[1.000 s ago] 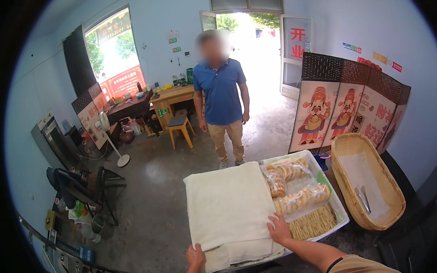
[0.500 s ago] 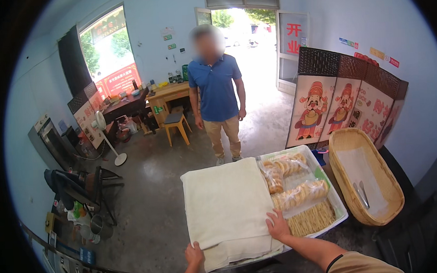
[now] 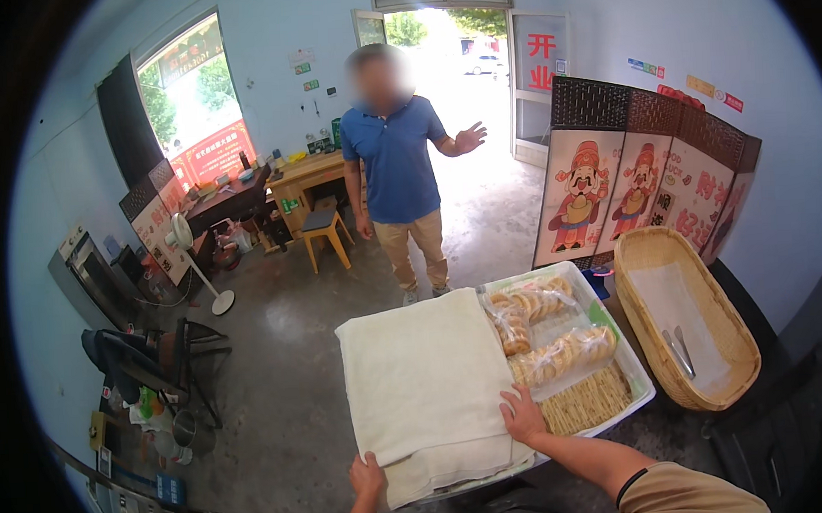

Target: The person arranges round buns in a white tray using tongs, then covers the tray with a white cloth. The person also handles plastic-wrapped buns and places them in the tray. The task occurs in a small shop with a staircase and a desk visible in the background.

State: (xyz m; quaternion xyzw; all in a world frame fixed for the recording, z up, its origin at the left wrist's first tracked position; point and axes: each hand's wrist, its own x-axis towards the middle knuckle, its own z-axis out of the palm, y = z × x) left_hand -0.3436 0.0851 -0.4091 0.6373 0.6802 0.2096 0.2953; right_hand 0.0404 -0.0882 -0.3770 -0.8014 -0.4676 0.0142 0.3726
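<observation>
A cream folded cloth (image 3: 425, 375) covers the left part of a wide white tray (image 3: 634, 410). My left hand (image 3: 367, 478) is closed on the cloth's near left edge, thumb on top. At the cloth's near right edge, my right hand (image 3: 525, 418) is closed on the fabric, its fingers partly hidden. Beside that hand, clear plastic bags of round flat pastries (image 3: 567, 355) lie in the uncovered part of the tray. A bare patch of tan slatted mat (image 3: 586, 403) shows nearest my right wrist. What lies under the cloth is hidden.
Right of the tray stands a long woven basket (image 3: 634, 315) with metal tongs (image 3: 679, 353) on a pale liner. A folding screen (image 3: 583, 194) rises behind it. Beyond the tray a person in a blue shirt (image 3: 393, 166) faces me. A chair (image 3: 172, 359) stands left.
The person across from me has raised a hand out to the right, palm open. My view has shifted slightly; both my hands keep their places on the cloth.
</observation>
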